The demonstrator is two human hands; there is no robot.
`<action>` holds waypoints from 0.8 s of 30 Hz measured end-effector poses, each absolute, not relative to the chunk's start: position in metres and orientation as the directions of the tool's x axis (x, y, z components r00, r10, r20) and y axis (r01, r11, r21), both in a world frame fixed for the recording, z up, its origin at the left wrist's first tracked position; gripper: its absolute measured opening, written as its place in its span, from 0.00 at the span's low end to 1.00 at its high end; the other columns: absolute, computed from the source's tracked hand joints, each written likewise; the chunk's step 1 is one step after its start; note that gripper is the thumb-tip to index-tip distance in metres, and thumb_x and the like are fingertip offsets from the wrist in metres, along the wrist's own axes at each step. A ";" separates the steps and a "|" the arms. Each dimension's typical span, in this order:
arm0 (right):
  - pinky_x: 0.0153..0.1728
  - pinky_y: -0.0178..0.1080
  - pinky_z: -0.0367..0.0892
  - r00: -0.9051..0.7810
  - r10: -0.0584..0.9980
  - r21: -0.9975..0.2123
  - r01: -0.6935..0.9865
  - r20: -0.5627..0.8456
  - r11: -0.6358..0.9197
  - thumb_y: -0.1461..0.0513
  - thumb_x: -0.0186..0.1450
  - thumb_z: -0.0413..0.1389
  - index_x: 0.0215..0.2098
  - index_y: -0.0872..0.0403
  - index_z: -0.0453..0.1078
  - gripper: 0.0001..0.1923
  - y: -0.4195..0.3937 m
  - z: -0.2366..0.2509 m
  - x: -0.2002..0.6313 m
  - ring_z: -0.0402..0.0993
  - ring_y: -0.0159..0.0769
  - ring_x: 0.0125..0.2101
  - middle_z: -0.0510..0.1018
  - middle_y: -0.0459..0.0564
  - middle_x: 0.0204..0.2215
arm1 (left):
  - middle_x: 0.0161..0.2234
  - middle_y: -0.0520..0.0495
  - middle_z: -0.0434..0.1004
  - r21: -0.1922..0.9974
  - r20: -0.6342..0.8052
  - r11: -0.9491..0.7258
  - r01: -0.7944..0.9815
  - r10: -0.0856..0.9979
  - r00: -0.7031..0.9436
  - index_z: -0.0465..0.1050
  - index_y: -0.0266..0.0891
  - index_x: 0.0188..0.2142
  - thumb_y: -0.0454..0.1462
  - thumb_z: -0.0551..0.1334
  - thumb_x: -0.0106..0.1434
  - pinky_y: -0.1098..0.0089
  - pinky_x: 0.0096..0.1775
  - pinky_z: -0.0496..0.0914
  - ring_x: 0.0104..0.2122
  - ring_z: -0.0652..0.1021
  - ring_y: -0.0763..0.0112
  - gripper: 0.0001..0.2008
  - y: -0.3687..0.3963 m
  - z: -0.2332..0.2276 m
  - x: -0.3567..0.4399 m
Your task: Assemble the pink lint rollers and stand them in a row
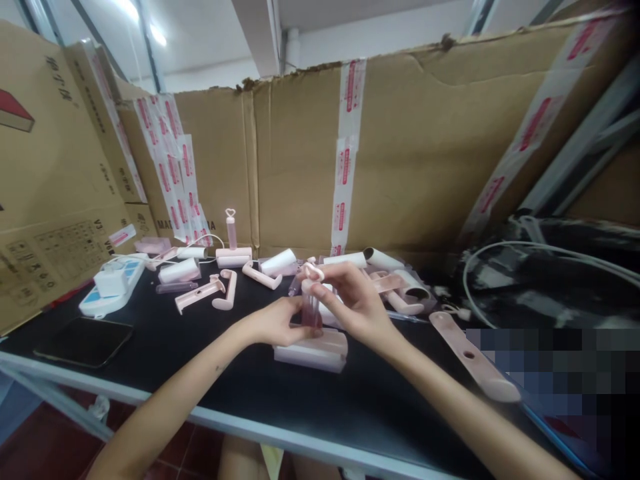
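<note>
My left hand [277,321] is closed around the lower part of an upright clear pink tube [311,308]. At its top, my right hand [363,303] pinches a pink loop-shaped handle [313,271] between thumb and fingers. Directly below, a pale pink half-round casing [313,353] lies on the black tabletop; the tube's foot meets its upper side, and whether it sits inside cannot be seen. Behind my hands, a white cylinder [330,308] is partly hidden. A similar tube with a heart-shaped handle [231,230] stands upright on another casing [234,257] at the back.
Pink brackets [200,293], white tubes [180,270] and other casings lie along the back. On the left are a white power strip [114,288] and a dark phone [84,341]. A long pink piece [473,357] lies right. Cardboard walls [295,167] enclose the black table [225,393].
</note>
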State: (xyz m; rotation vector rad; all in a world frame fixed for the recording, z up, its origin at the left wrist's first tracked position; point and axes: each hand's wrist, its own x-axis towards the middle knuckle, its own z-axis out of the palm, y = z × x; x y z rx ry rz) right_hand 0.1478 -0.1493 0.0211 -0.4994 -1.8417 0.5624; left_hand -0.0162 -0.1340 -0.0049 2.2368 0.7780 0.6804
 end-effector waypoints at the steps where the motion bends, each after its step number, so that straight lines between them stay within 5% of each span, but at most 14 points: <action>1: 0.44 0.43 0.67 -0.333 0.604 -0.618 0.075 0.724 0.782 0.61 0.63 0.54 0.40 0.51 0.64 0.07 -0.149 0.022 0.147 0.73 0.38 0.41 0.75 0.50 0.37 | 0.32 0.47 0.74 0.720 0.249 -0.604 0.342 0.685 0.685 0.69 0.36 0.31 0.41 0.62 0.57 0.67 0.41 0.68 0.35 0.74 0.66 0.09 -0.134 -0.005 -0.017; 5: 0.48 0.45 0.65 -0.353 0.667 -0.668 0.139 0.657 0.731 0.58 0.64 0.53 0.40 0.51 0.62 0.08 -0.146 0.026 0.146 0.72 0.38 0.44 0.74 0.51 0.40 | 0.36 0.45 0.75 0.714 0.217 -0.599 0.362 0.681 0.700 0.69 0.36 0.37 0.44 0.62 0.56 0.66 0.42 0.68 0.37 0.75 0.64 0.14 -0.133 0.000 -0.022; 9: 0.48 0.45 0.67 -0.318 0.715 -0.745 0.036 0.623 0.666 0.57 0.64 0.53 0.47 0.49 0.56 0.15 -0.149 0.026 0.156 0.72 0.38 0.46 0.72 0.52 0.46 | 0.48 0.41 0.70 0.678 0.065 -0.584 0.447 0.653 0.755 0.64 0.37 0.50 0.49 0.70 0.42 0.64 0.46 0.66 0.45 0.73 0.58 0.37 -0.125 0.002 -0.034; 12: 0.47 0.43 0.69 -0.386 0.746 -0.796 0.047 0.543 0.604 0.57 0.63 0.54 0.51 0.49 0.57 0.20 -0.154 0.031 0.170 0.73 0.37 0.44 0.71 0.52 0.48 | 0.45 0.44 0.73 0.642 -0.086 -0.566 0.518 0.617 0.782 0.70 0.39 0.44 0.50 0.69 0.43 0.66 0.45 0.65 0.45 0.73 0.58 0.30 -0.117 -0.001 -0.038; 17: 0.45 0.43 0.70 -0.554 0.742 -0.815 0.182 0.378 0.551 0.58 0.57 0.60 0.51 0.51 0.63 0.24 -0.161 0.041 0.185 0.73 0.40 0.44 0.75 0.51 0.44 | 0.41 0.47 0.75 0.624 -0.086 -0.569 0.536 0.632 0.771 0.71 0.39 0.41 0.49 0.68 0.44 0.68 0.41 0.65 0.41 0.74 0.59 0.27 -0.114 -0.006 -0.036; 24: 0.35 0.41 0.73 -0.456 0.778 -0.761 0.278 0.432 0.586 0.55 0.52 0.63 0.40 0.54 0.67 0.20 -0.156 0.026 0.176 0.74 0.41 0.35 0.75 0.49 0.35 | 0.46 0.45 0.72 0.638 -0.112 -0.551 0.539 0.625 0.772 0.67 0.39 0.47 0.51 0.67 0.47 0.67 0.45 0.64 0.46 0.72 0.59 0.30 -0.115 -0.010 -0.036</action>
